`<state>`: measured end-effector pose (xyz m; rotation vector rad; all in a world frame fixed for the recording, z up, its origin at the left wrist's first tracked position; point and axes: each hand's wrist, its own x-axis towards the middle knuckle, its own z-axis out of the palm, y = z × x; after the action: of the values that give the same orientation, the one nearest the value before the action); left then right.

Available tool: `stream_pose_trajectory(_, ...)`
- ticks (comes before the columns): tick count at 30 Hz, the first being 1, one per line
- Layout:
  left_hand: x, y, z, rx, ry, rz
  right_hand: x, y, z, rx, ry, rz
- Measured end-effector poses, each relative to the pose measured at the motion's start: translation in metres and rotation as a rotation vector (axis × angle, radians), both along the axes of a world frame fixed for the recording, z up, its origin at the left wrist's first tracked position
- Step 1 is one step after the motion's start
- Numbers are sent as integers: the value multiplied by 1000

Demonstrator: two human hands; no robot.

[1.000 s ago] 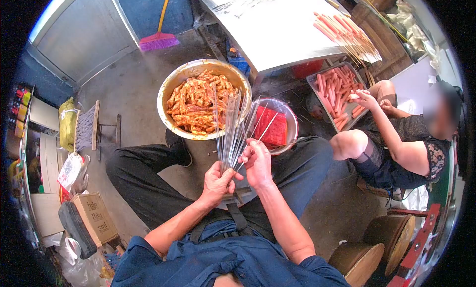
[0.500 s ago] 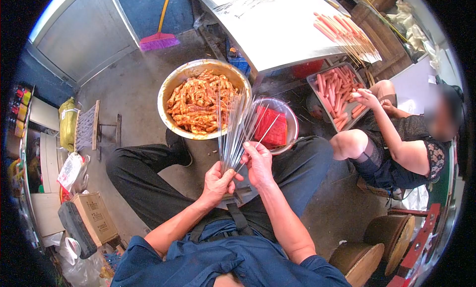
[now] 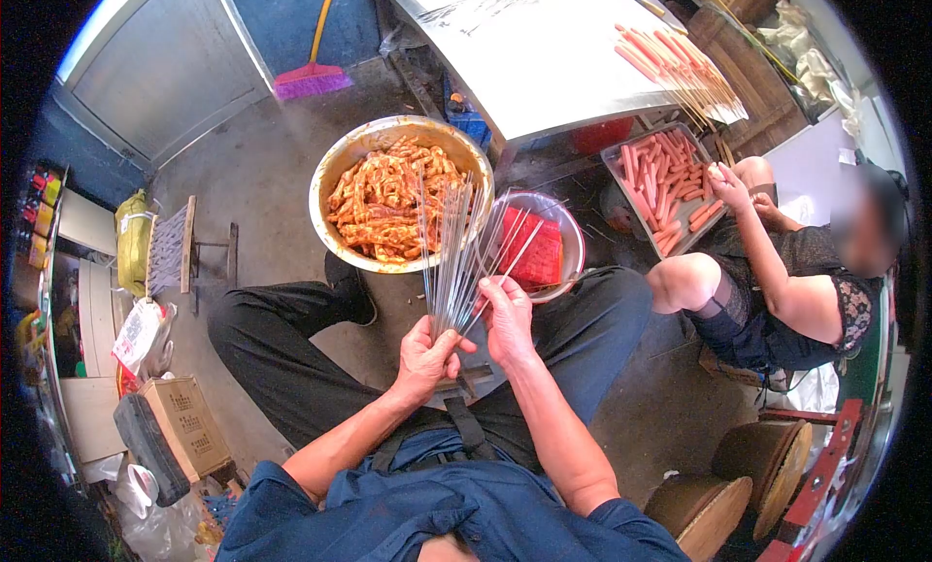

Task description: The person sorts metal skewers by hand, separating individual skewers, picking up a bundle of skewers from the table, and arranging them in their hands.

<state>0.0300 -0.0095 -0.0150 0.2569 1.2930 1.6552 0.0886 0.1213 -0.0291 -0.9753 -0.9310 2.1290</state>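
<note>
A fanned bundle of thin metal skewers [image 3: 449,256] rises from my left hand [image 3: 427,356], whose fingers are wrapped round its lower end. Close on the right, my right hand [image 3: 507,319] pinches a few skewers at the bundle's side, their tips leaning out to the right. Beyond the skewers stands a large metal basin [image 3: 320,213] heaped with sauce-coated meat pieces [image 3: 388,198]. Behind my right hand is a smaller bucket [image 3: 575,261] with a red package [image 3: 536,251] in it. The skewers partly cover both containers.
On the right sits a co-worker [image 3: 777,281], one hand over a tray [image 3: 610,159] of pink sausages. Skewered sausages [image 3: 675,62] and loose metal skewers [image 3: 476,4] lie on the white table [image 3: 544,86]. A stool [image 3: 175,247], a cardboard box [image 3: 186,426] and a purple broom [image 3: 311,80] stand leftward.
More skewers now lean apart to the right at my right hand. My left hand has stayed almost still. The co-worker's raised hand has shifted slightly right and up.
</note>
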Motion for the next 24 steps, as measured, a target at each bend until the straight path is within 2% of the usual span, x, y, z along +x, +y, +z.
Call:
stream_pose_trajectory(11,-1,-1,3,4,-82,-63,0,2,6,29,-36,-22)
stream_pose_trajectory(19,0,-1,4,20,-111,-76,0,2,11,-100,47,-29)
stream_pose_trajectory(24,0,0,6,13,-92,-75,-1,0,8,-26,13,-15)
